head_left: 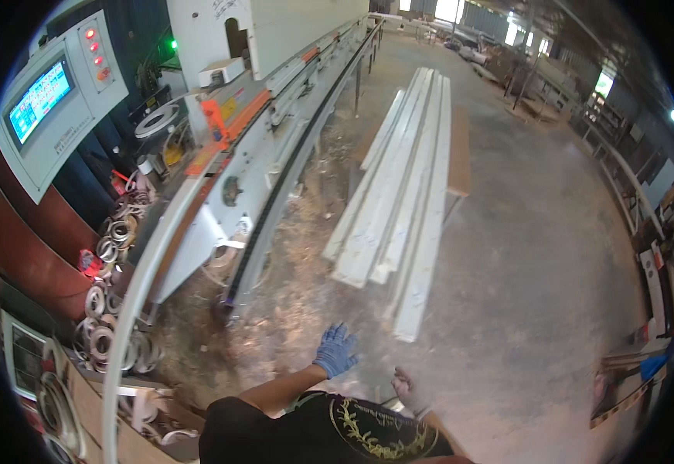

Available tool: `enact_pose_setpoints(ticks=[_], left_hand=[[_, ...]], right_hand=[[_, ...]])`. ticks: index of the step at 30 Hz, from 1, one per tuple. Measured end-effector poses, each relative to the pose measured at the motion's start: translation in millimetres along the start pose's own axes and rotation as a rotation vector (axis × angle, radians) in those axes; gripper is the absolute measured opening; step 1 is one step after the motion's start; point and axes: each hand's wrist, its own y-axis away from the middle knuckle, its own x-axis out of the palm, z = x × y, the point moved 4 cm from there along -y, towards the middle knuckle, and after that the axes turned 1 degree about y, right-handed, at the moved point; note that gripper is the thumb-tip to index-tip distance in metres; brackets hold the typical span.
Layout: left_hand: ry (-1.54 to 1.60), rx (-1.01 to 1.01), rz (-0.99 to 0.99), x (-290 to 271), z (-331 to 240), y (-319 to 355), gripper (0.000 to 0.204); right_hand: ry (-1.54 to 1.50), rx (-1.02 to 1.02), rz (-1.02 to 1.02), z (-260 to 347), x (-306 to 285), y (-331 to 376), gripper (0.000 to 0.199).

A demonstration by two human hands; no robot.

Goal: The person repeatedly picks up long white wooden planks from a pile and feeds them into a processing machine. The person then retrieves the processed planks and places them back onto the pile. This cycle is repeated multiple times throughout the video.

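Observation:
My left hand [335,353] wears a blue glove and is held out in front of my body, fingers spread, with nothing in it. My right hand [408,389] is lower and to the right, fingers loosely bent and somewhat blurred; I see nothing held in it. Both hands are above the floor and apart from the boards. Just ahead lie several long white boards [408,185], side by side with uneven near ends. The end of one board [408,323] reaches closest to my hands.
A long machine with a dark rail [279,189] and orange guard [233,116] runs along the left. Its control panel [62,93] has a lit screen. Rolls of banding [101,340] are heaped at lower left, beside a curved pale rail [132,305]. Racks [623,185] line the right.

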Motion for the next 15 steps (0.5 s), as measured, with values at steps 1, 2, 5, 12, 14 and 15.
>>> enact_pose_setpoints(ticks=[1, 2, 5, 12, 14, 15], left_hand=[[0.069, -0.033, 0.004, 1, -22, -17, 0.068], [0.082, -0.097, 0.035, 18, -41, -41, 0.069], [0.116, -0.280, 0.121, 65, -74, -109, 0.073], [0.123, -0.497, -0.216, 125, -113, -204, 0.075], [0.155, -0.675, -0.244, 129, -124, -215, 0.075], [0.056, -0.645, -0.268, 149, -116, -214, 0.076]], right_hand=[[-0.066, 0.014, -0.110, -24, -23, 8, 0.048], [-0.117, 0.091, -0.162, -52, -50, 20, 0.047], [-0.245, 0.281, -0.248, -118, -112, 49, 0.044], [-0.231, 0.444, -0.232, -214, -219, 34, 0.040], [-0.239, 0.415, -0.206, -224, -252, 1, 0.040], [-0.280, 0.458, -0.163, -240, -267, -17, 0.040]])
